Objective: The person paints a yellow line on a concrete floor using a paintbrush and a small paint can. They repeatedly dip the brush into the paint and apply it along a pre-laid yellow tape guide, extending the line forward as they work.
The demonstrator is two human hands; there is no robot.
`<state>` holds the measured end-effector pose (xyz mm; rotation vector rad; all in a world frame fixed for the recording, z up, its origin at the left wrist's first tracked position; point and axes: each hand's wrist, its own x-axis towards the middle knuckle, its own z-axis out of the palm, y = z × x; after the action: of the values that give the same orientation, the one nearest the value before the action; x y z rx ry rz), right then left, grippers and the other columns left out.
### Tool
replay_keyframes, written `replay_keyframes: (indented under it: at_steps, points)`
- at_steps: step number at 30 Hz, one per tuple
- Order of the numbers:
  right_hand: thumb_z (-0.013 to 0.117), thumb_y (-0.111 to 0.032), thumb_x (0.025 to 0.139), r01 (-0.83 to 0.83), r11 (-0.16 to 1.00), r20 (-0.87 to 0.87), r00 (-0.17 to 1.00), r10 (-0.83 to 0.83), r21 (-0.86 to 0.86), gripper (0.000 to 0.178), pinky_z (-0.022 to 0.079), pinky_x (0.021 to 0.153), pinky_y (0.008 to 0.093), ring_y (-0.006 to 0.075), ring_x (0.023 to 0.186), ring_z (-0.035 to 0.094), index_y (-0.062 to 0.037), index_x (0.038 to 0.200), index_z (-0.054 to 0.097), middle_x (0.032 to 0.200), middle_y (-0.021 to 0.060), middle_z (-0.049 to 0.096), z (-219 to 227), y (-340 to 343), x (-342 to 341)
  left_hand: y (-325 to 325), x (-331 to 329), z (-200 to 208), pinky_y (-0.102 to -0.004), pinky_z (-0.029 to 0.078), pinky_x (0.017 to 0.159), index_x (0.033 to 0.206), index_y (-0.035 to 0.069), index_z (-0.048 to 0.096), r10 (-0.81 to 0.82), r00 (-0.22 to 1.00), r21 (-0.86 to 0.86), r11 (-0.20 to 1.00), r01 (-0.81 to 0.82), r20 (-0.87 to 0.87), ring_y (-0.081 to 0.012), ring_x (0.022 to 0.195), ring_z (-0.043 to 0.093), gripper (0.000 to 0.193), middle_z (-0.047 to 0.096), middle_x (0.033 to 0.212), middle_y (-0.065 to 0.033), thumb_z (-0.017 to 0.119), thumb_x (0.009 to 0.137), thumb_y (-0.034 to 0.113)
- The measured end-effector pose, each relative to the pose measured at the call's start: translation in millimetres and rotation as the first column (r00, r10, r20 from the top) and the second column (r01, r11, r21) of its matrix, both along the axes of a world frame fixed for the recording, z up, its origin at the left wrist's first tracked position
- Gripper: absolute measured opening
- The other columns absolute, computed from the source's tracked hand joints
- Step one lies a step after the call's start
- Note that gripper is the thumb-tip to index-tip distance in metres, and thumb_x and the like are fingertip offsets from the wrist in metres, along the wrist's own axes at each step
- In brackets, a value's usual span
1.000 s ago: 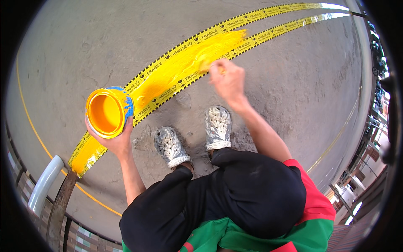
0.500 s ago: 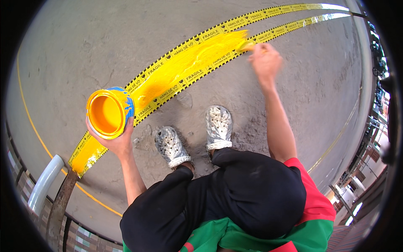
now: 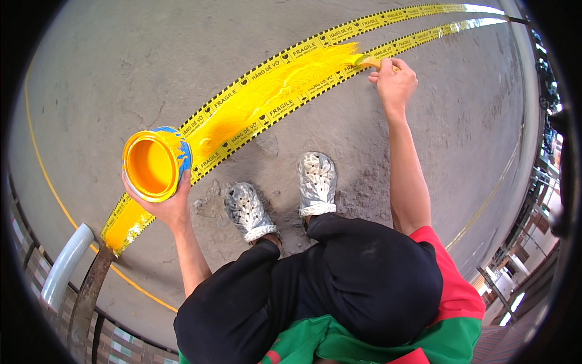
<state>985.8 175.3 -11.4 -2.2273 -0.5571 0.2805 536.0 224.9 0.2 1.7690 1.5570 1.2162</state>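
My left hand point(image 3: 167, 209) grips a paint can point(image 3: 185, 148) from beneath and the side, its open top tilted toward me. Yellow paint point(image 3: 151, 167) shows inside, and drips run over its blue outside. At the upper right my right hand point(image 3: 397, 85) is closed on the handle of a paintbrush point(image 3: 376, 62). The bristles touch the far end of a wet yellow paint band point(image 3: 273, 91) on the floor. Two strips of yellow tape with black-dashed edges point(image 3: 315, 42) border the band on both sides, and paint overlaps them in places.
Grey concrete floor point(image 3: 327, 127) surrounds the band. My marbled clogs point(image 3: 316, 176) stand close to its near edge. At the lower left are a rusty metal bar point(image 3: 88, 291) and a pale tube point(image 3: 66, 267). A thin yellow line point(image 3: 51, 182) crosses the floor at left.
My right hand has moved slightly right with the paintbrush, which now shows more clearly than its earlier blur. The paint can has shifted a little to the left.
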Motion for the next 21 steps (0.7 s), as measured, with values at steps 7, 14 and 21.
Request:
replay_keyframes:
  at_steps: [7, 14, 21]
  points:
    - [0.058, -0.011, 0.095, -0.299, 0.940, -0.535, 0.773, 0.341, 0.167, 0.023, 0.061, 0.052, 0.0307, 0.0212, 0.060, 0.072, 0.0100, 0.092, 0.068, 0.077, 0.0206, 0.072, -8.8, -9.4, -101.3, -1.4, 4.6, 0.3, -0.0426, 0.030, 0.119, 0.150, 0.003, 0.031, -0.013, 1.000, -0.030, 0.999, 0.012, -0.028, -0.0280, 0.137, 0.044, 0.114, 0.044, 0.147, -0.0141, 0.094, 0.055, 0.010]
    - [0.057, -0.013, 0.095, -0.156, 0.988, -0.272, 0.950, 0.156, 0.022, 0.025, 0.060, 0.052, 0.0294, 0.0207, 0.060, 0.073, 0.0092, 0.091, 0.068, 0.073, 0.0191, 0.072, -15.0, -4.2, -21.5, -0.4, -0.3, 1.5, -0.0433, 0.029, 0.119, 0.150, 0.003, 0.031, -0.009, 0.999, -0.002, 1.000, 0.009, -0.047, -0.0286, 0.138, 0.043, 0.113, 0.044, 0.147, -0.0147, 0.094, 0.056, 0.011]
    - [0.061, -0.019, 0.094, -0.220, 0.965, 0.211, 0.946, 0.247, -0.144, 0.022, 0.055, 0.059, 0.0385, 0.0267, 0.066, 0.072, -0.0006, 0.087, 0.070, 0.075, 0.0176, 0.072, -16.0, -1.0, -29.9, -3.0, -0.3, 1.6, -0.0433, 0.029, 0.120, 0.150, 0.003, 0.030, -0.006, 0.996, -0.005, 1.000, 0.006, -0.084, -0.0284, 0.139, 0.042, 0.114, 0.043, 0.147, -0.0145, 0.094, 0.056, 0.011]
